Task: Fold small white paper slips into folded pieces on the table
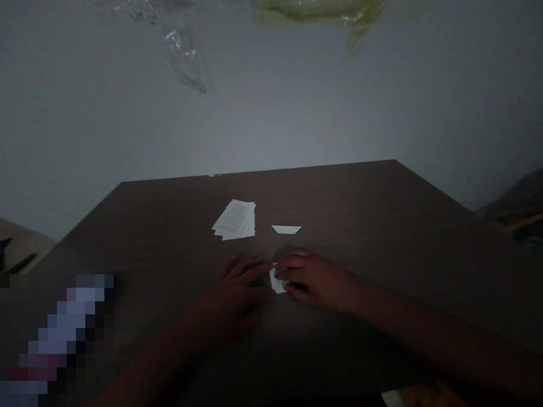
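Observation:
Both my hands rest on a dark brown table [382,215] and meet over a small white piece of paper [277,281]. My left hand [241,291] lies flat with fingers stretched toward the paper, its fingertips touching the paper's left edge. My right hand [311,277] has its fingers curled and pressed down on the paper's right side, covering most of it. A small folded white paper shape [286,229] lies just beyond my hands. A fanned stack of printed paper slips [236,219] lies to its left.
The table stands against a plain grey wall. Clear plastic wrap [184,56] and a yellowish bag [314,11] hang at the top. A blurred-out patch [59,339] covers the near left. The room is dim. Something orange [424,395] shows at the bottom edge.

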{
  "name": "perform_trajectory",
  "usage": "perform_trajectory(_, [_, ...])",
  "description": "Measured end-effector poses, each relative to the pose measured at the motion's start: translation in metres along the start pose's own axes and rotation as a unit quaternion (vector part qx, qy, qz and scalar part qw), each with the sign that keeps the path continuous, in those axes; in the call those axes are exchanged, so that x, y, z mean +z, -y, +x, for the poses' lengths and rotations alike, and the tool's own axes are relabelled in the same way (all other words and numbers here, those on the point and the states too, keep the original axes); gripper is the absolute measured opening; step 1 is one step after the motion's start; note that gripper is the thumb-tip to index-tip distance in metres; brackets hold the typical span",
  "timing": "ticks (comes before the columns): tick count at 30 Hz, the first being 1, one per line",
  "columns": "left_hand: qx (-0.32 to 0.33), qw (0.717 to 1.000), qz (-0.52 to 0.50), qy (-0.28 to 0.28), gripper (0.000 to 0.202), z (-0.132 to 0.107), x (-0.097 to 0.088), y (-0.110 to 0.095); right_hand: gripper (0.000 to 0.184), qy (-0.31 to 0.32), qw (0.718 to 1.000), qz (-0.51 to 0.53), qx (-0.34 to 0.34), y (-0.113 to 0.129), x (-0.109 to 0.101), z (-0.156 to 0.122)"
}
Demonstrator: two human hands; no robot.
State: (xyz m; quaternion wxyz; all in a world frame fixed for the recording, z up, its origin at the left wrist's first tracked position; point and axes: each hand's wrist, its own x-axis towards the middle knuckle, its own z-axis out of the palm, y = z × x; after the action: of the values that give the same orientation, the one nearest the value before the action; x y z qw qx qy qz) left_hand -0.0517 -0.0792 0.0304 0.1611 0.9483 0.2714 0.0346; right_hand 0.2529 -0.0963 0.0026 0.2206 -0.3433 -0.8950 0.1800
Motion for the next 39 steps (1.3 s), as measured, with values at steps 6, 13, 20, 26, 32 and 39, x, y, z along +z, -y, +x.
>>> perform_trajectory(6, [-0.014, 1.000, 0.015, 0.002, 0.052, 0.000, 0.003, -0.003, 0.024, -0.004, 0.999, 0.049, 0.012, -0.003, 0.000, 0.002])
perform_trajectory(13, [-0.042, 0.998, 0.022, -0.033, 0.070, 0.005, 0.014, -0.003, 0.028, -0.001, 0.998, 0.051, 0.023, -0.003, 0.001, 0.002])
perform_trajectory(20, [-0.141, 0.988, 0.027, -0.059, 0.028, 0.031, 0.014, -0.021, 0.029, -0.013, 0.998, 0.053, 0.011, -0.003, 0.002, 0.003])
perform_trajectory(26, [-0.168, 0.985, 0.027, -0.043, 0.036, 0.033, 0.009, -0.024, 0.021, -0.014, 0.998, 0.065, 0.006, -0.006, 0.002, 0.005])
perform_trajectory(32, [-0.156, 0.986, 0.030, -0.041, 0.038, 0.032, 0.009, -0.027, 0.012, -0.020, 0.997, 0.080, 0.009, -0.013, -0.001, 0.007])
perform_trajectory(39, [-0.138, 0.989, 0.030, -0.052, 0.035, 0.031, 0.010, -0.027, 0.015, 0.014, 0.997, 0.079, 0.010, -0.017, -0.007, 0.004])
